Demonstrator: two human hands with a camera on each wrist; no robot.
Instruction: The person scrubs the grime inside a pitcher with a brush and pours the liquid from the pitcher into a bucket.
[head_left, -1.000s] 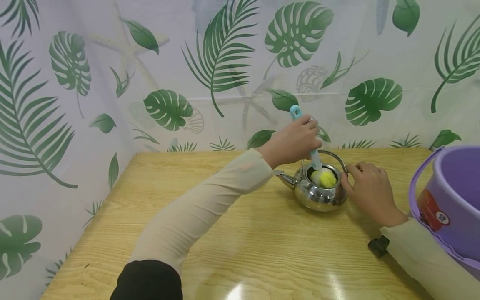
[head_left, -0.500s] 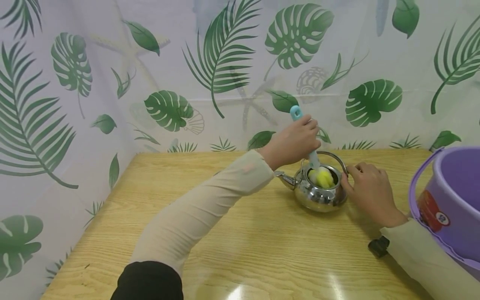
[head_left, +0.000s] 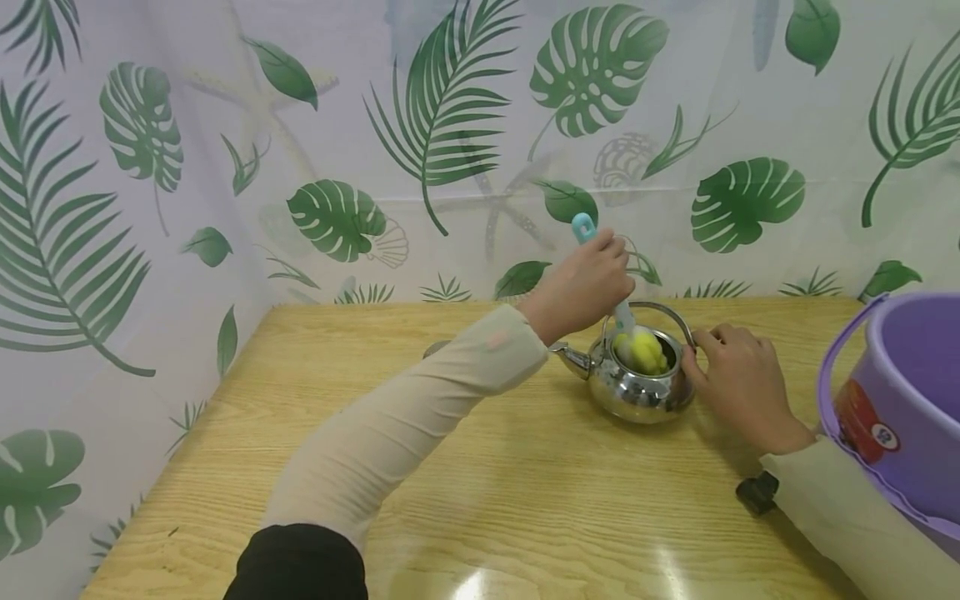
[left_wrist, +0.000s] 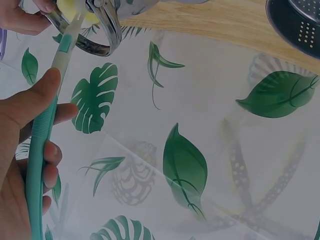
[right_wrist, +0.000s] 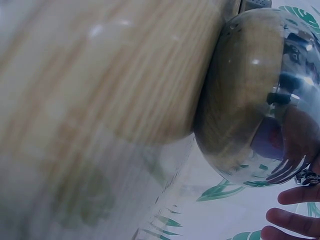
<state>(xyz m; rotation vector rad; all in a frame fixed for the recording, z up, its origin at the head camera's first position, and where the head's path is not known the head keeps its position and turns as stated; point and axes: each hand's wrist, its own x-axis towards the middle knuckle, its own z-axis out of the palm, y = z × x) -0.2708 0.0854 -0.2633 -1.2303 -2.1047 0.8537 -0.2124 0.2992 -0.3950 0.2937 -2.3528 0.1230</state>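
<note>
In the head view, my left hand point(head_left: 581, 279) grips the blue-green handle of a cleaning brush point(head_left: 583, 227), fingers wrapped round it. Its yellow and whitish head is down inside the open mouth of a shiny metal kettle point(head_left: 637, 400). The left wrist view shows the thumb lying along the brush handle point(left_wrist: 42, 120). My right hand point(head_left: 742, 383) pinches the kettle at the foot of its raised loop handle, on the side away from the spout. Reflections cover the kettle's round body point(right_wrist: 240, 100) in the right wrist view, with the other fingers point(right_wrist: 295, 220) spread below it.
A purple bucket point(head_left: 915, 400) stands at the right, close to the right forearm. Behind the left sleeve lies a round metal piece point(head_left: 435, 348); the left wrist view shows holes in this dark-rimmed piece point(left_wrist: 285, 30). A leaf-printed sheet point(head_left: 465, 250) backs the wooden table point(head_left: 525, 500).
The left hand and brush have shifted slightly left and down, and the yellow head has turned and moved inside the kettle. The right hand and kettle have stayed in place.
</note>
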